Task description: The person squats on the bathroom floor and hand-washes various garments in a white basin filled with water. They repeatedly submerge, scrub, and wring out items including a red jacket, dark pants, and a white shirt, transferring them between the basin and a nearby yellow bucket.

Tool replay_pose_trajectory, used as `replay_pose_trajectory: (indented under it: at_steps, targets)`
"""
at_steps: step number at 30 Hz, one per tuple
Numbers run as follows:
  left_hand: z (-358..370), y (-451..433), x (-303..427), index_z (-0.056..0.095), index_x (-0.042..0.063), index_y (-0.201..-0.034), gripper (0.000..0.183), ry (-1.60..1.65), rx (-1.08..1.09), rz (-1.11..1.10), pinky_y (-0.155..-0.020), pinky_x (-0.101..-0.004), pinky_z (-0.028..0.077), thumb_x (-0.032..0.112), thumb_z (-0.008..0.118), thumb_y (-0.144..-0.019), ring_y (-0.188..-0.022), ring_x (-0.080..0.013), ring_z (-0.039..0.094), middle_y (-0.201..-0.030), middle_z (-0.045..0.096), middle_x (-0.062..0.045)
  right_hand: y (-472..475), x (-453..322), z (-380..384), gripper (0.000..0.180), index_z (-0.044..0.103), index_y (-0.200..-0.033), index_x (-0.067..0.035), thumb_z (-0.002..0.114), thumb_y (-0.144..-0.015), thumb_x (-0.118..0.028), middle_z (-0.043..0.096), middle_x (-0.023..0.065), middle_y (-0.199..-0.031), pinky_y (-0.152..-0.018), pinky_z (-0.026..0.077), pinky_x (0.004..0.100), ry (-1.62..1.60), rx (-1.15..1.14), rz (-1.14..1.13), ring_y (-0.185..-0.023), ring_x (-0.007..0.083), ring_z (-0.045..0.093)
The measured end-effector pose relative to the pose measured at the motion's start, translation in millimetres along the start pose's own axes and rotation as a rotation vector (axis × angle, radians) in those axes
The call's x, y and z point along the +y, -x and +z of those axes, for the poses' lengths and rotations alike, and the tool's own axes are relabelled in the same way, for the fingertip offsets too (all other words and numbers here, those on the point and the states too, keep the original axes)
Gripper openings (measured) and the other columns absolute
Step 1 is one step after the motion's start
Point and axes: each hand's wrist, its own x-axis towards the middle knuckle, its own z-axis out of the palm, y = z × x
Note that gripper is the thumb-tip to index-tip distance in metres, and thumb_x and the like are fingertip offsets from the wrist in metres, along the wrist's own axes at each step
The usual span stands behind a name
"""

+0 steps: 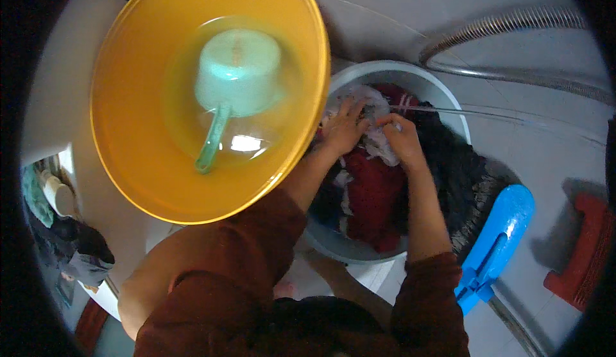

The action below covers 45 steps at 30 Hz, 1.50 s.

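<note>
A grey plastic tub point(450, 89) filled with laundry stands before me. My left hand point(345, 128) lies with spread fingers against a whitish, patterned cloth point(378, 142) in the upper part of the tub. Just to its right, the bent fingers of my right hand point(402, 138) pinch the same cloth. Below both hands is a dark red garment point(373, 188). Black clothing point(447, 159) fills the tub's right side and hangs over its rim. A thin clear stream or line point(486, 114) runs from the right to the cloth; I cannot tell which.
A large yellow basin point(139, 164) holds liquid and an upturned pale green dipper point(238, 73). Along the wall curves a metal shower hose point(505, 73). A blue plastic mop head point(500, 236) on a metal pole and a red plastic object point(584, 251) are at right.
</note>
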Motion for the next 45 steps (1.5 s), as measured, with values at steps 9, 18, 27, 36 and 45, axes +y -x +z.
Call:
replay_pose_trajectory:
  at_steps: [9,18,27,36,45]
  targets:
    - [10.6,24.4,-13.5,0.041,0.014,-0.124,0.042,-0.504,0.055,0.033,-0.094,-0.0514,0.026,0.014,0.044,-0.082,-0.117,-0.0316,0.034,-0.126,0.038,-0.012,-88.1,25.4,62.4,0.027,0.051,-0.098,-0.003,0.055,-0.074,-0.015,0.047,0.0231,-0.107,-0.084,0.038,0.0432,0.716,0.471,-0.059,-0.101,0.0376,0.044]
    - [68.7,9.6,-71.9,0.031,0.01,-0.13,0.051,0.077,0.078,-0.149,-0.099,-0.0436,0.024,0.023,0.045,-0.083,-0.119,-0.0353,0.033,-0.129,0.035,-0.02,-57.0,43.8,88.2,0.035,0.051,-0.103,0.0,0.052,-0.075,-0.021,0.048,0.0248,-0.111,-0.089,0.032,0.0506,0.904,0.667,-0.503,-0.106,0.0426,0.041]
    - [-22.3,24.9,32.2,0.042,0.008,-0.121,0.047,0.36,-0.172,-0.4,-0.094,-0.0422,0.033,0.039,0.045,-0.085,-0.11,-0.029,0.044,-0.121,0.045,-0.012,-35.9,23.4,33.8,0.023,0.058,-0.098,-0.002,0.052,-0.078,-0.013,0.056,0.0136,-0.099,-0.081,0.041,0.0377,0.466,0.45,-0.482,-0.091,0.0261,0.053]
    - [-19.6,117.0,42.8,0.052,0.008,-0.108,0.044,2.199,-0.928,-0.27,-0.078,-0.0379,0.046,0.046,0.044,-0.086,-0.091,-0.0227,0.056,-0.102,0.059,-0.01,220.4,-66.5,158.8,0.012,0.055,-0.083,-0.002,0.054,-0.081,-0.014,0.055,0.0131,-0.083,-0.067,0.042,0.0311,0.291,0.981,-0.703,-0.075,0.0259,0.053]
    - [-88.1,212.3,97.9,0.051,0.01,-0.108,0.042,1.688,-0.38,-0.628,-0.083,-0.0398,0.043,0.045,0.039,-0.088,-0.096,-0.0216,0.054,-0.105,0.057,-0.007,222.4,-45.7,167.0,0.02,0.054,-0.075,-0.003,0.052,-0.078,-0.023,0.055,0.0138,-0.079,-0.057,0.039,0.0377,0.377,0.995,-0.606,-0.068,0.0308,0.052]
